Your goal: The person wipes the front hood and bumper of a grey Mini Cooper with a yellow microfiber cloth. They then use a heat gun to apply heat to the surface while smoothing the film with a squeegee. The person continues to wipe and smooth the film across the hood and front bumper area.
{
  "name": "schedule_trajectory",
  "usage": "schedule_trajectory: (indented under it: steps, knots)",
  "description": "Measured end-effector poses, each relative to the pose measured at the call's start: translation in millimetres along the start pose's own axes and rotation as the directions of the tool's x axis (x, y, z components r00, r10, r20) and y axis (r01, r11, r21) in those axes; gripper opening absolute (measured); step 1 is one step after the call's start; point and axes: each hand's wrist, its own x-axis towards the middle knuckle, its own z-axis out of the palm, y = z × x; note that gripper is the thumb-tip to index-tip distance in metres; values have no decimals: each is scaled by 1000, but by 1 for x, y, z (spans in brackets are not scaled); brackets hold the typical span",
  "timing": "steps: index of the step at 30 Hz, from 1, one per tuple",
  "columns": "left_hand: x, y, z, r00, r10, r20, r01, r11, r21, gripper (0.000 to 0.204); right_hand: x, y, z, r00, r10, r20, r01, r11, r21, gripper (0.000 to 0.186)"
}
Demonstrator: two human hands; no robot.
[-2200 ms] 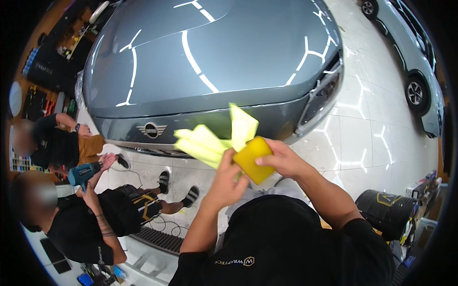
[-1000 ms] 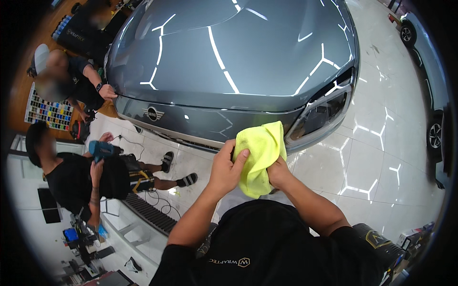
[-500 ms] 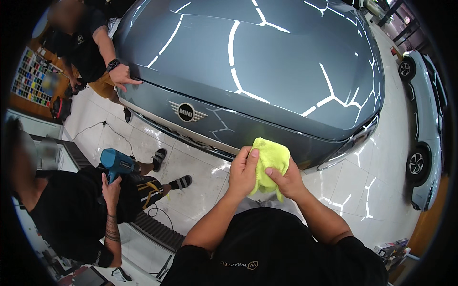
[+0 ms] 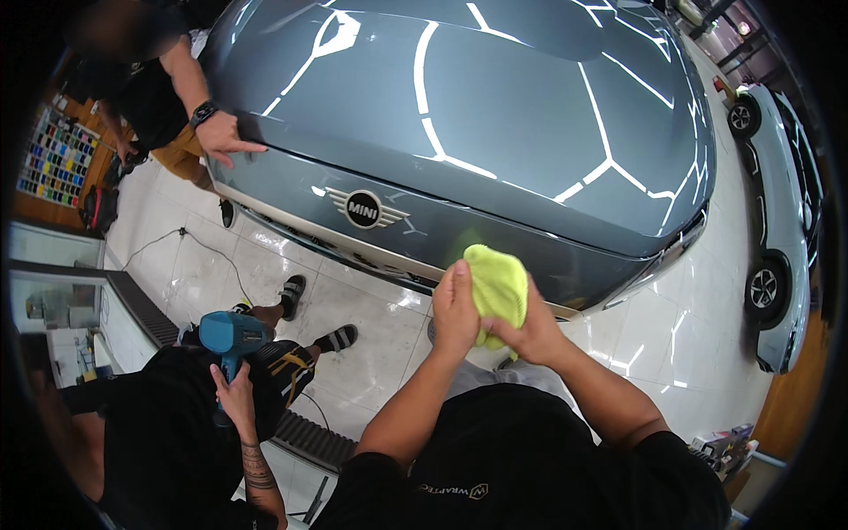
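My left hand (image 4: 455,314) and my right hand (image 4: 526,331) are closed on a bunched lime-yellow microfibre cloth (image 4: 496,283), gripping it from both sides in front of me; whatever lies inside the cloth is hidden. Just beyond it is the glossy blue-grey front of a car (image 4: 495,97) with a winged badge (image 4: 364,209). At upper left, a co-worker's hand (image 4: 221,137) rests with a finger stretched along the bonnet seam. At lower left, another co-worker in black (image 4: 150,442) holds a teal heat gun (image 4: 227,334) by its handle.
A second, pale car (image 4: 786,230) stands at right on the tiled floor (image 4: 649,344). Cords (image 4: 234,265) cross the floor at left beside a dark ribbed strip (image 4: 146,309). A colour swatch board (image 4: 57,155) hangs at far left, and stacked items (image 4: 720,446) sit at lower right.
The yellow sponge seen earlier is out of sight, and the cloth has become a compact bundle in my hands. The upper-left co-worker's finger has come onto the seam. My view has shifted.
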Motion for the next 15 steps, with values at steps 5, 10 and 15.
schedule_trajectory:
  steps: [5, 10, 15]
  knots:
    - [32, 8, -27, 935, 278, 221, -354, 785, 509, 28, 25, 8, -18, 992, 110, 55, -118, 974, 195, 47]
    - [42, 5, -25, 916, 346, 204, -391, 882, 262, 22, 34, 0, -22, 995, 86, 56, -86, 996, -10, 45]
    - [40, -5, -18, 948, 303, 100, -319, 904, 286, 25, 15, -8, -27, 945, 313, 95, -327, 901, 286, 45]
